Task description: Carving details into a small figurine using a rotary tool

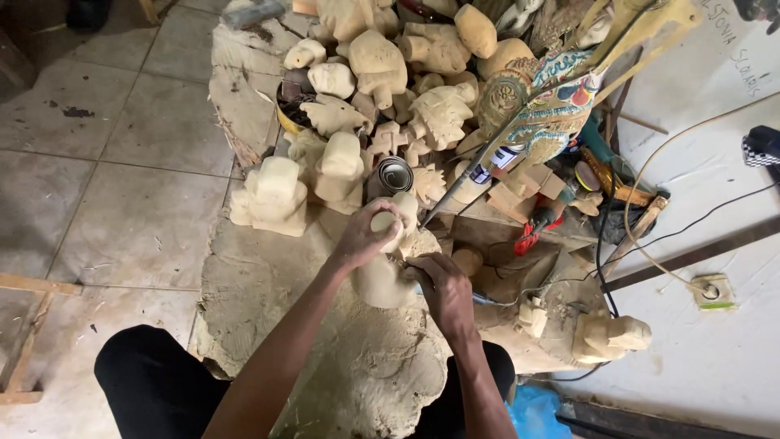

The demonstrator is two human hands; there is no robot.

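The left hand (361, 240) gripped the top of a pale, rough-carved wooden figure (382, 276) standing on the sawdust-covered stump (268, 276). The right hand (443, 284) was closed around a thin carving tool (487, 300) against the figure's right side.

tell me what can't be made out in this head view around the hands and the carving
- Tool tip: the right hand covers it where it meets the pale wooden figure.
- Top of that figure: hidden under the left hand.
- Inside of the metal can: too small to read.
- Painted puppet: its upper part is cut off by the top edge.
- Pile of unpainted carvings: overlapping, so no count is possible.
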